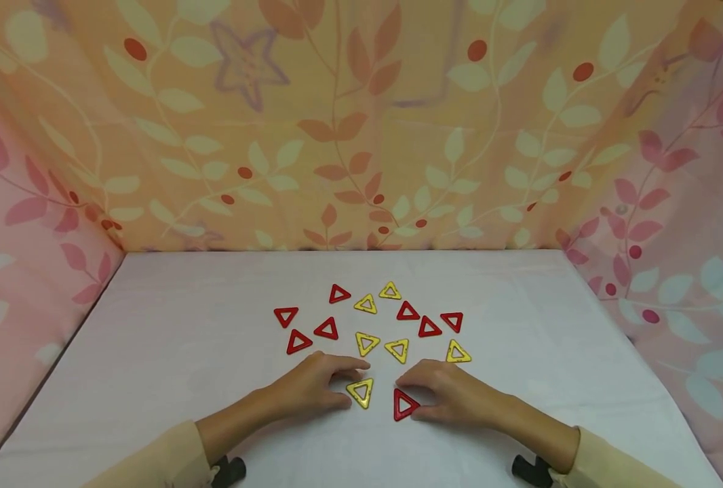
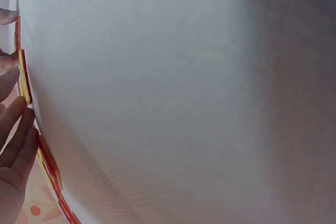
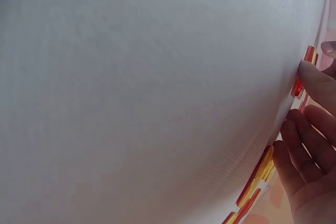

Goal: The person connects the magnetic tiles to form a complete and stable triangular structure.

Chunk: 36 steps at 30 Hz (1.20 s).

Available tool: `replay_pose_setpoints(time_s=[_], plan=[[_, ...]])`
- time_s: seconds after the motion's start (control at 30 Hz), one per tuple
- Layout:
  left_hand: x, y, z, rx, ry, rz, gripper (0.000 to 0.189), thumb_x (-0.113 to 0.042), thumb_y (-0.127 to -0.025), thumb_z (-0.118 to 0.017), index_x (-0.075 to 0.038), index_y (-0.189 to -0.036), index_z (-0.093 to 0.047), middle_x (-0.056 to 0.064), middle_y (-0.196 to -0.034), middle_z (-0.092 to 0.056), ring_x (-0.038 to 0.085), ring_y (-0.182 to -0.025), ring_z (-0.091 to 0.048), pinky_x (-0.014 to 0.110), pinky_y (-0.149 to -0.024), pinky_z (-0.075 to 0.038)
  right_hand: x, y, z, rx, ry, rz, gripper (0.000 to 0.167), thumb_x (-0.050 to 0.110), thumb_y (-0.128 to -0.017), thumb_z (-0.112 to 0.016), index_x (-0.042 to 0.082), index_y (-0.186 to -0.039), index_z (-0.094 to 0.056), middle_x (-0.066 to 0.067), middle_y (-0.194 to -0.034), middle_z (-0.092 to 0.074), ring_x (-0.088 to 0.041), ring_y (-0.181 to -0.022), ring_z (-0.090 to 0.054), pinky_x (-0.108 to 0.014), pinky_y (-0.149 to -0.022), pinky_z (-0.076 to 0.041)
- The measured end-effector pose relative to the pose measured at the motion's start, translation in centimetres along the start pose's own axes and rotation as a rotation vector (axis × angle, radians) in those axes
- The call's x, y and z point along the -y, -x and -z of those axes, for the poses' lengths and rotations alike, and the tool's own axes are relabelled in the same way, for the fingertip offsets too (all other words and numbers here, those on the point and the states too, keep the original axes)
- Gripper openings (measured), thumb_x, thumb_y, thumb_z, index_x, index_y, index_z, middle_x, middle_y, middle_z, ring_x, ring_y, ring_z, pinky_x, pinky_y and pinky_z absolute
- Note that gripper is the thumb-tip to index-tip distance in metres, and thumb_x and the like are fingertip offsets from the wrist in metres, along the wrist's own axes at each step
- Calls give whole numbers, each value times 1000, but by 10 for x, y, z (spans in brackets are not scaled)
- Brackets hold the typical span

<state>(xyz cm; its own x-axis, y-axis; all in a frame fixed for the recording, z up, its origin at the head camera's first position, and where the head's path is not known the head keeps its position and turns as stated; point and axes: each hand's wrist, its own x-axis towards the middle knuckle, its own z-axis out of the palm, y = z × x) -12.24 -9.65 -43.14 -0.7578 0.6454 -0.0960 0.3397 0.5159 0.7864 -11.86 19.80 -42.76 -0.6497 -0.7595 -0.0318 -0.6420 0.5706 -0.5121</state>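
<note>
Near the front of the white table, my left hand [image 1: 319,386] lies beside a yellow triangle frame [image 1: 368,393]. Its thumb tip is close to the triangle's left corner, and the index finger reaches over above its top edge. My right hand [image 1: 453,393] holds a red triangle frame [image 1: 397,405] at its edge, thumb at the right corner and index fingertip at the upper corner. Both triangles lie flat, a small gap apart. In the right wrist view the thumb [image 3: 317,85] overlaps the red piece [image 3: 311,55]. The left wrist view shows the yellow piece [image 2: 24,77] edge-on by the fingers.
Beyond the hands lie several more flat triangles, among them a yellow one [image 1: 388,348], a red one [image 1: 299,350] and another yellow one [image 1: 449,353] just behind the right hand. The white cloth [image 1: 154,325] covers the table. Patterned curtains [image 1: 361,169] enclose the back and sides.
</note>
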Motion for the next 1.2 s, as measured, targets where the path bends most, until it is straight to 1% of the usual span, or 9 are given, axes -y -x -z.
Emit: replay_pose_setpoints(time_s=[0.17, 0.23, 0.37, 0.5, 0.73, 0.83, 1.2], plan=[[1, -1, -1, 7, -10, -5, 51, -12, -84, -80, -15, -133, -64, -11, -113, -71, 3, -108, -64, 27, -97, -49, 1, -2, 0, 7, 25, 9, 40, 23, -84, -81, 17, -122, -70, 12, -116, -67, -7, -109, -60, -30, -95, -51], [0, -2, -2, 12, -11, -15, 49, -11, -84, -80, -15, -131, -65, -11, -112, -71, 3, -105, -64, 26, -95, -50, 1, -2, 0, 14, 38, 17, 37, 24, -84, -81, 18, -120, -72, 13, -115, -67, -6, -108, -60, -30, -94, -51], [-2, -2, -2, 12, -23, -35, 46, -9, -84, -80, -13, -128, -66, -9, -112, -71, 2, -98, -64, 23, -91, -51, 2, -2, 1, 27, 69, 61, 32, 22, -85, -80, 18, -116, -74, 11, -115, -66, -8, -108, -60, -28, -93, -51], [-2, -3, -3, 8, -40, -41, 45, -8, -85, -79, -13, -127, -66, -10, -110, -71, 1, -95, -63, 21, -90, -51, 4, -3, 2, 38, 88, 86, 30, 22, -86, -79, 17, -115, -75, 9, -114, -65, -8, -107, -59, -27, -93, -51], [-5, -5, -4, 0, -71, -85, 43, -6, -86, -77, -11, -127, -65, -9, -107, -71, 2, -93, -63, 22, -88, -52, 4, -6, 1, 37, 66, 74, 30, 23, -86, -79, 16, -115, -75, 10, -109, -65, -5, -100, -59, -23, -88, -52], [-6, -5, -5, -7, -82, -95, 43, -5, -86, -77, -10, -127, -65, -9, -105, -72, 2, -93, -63, 23, -88, -52, 3, -8, 0, 37, 60, 71, 29, 23, -86, -79, 16, -115, -76, 10, -107, -65, -4, -98, -59, -23, -88, -52], [-8, -9, -8, -14, -111, -76, 45, -6, -86, -78, -12, -128, -64, -9, -103, -73, 1, -95, -66, 23, -87, -52, 7, -18, 2, 56, 53, 68, 28, 20, -86, -79, 15, -114, -76, 8, -105, -66, -3, -94, -61, -24, -87, -53]])
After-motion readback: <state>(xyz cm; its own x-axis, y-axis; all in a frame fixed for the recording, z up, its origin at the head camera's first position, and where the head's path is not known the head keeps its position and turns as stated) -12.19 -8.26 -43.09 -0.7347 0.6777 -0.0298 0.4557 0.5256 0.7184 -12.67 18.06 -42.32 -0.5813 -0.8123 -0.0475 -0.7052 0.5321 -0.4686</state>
